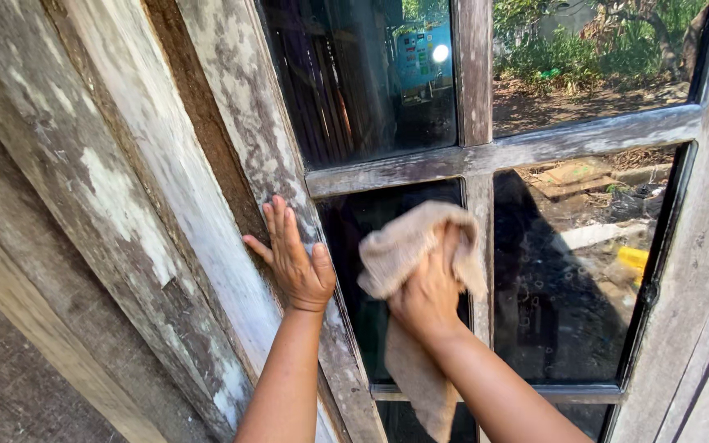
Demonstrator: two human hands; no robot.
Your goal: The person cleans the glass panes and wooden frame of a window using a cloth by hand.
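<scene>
The left hand (293, 258) lay flat and unclenched on the weathered window frame (231, 123). At its three o'clock, the right hand (428, 287) grasped a beige cloth (400, 246), pressing it on the lower-left glass pane (354, 279). Hard pressure might crack the old glass; the rough, flaking wood could snag the cloth.
</scene>
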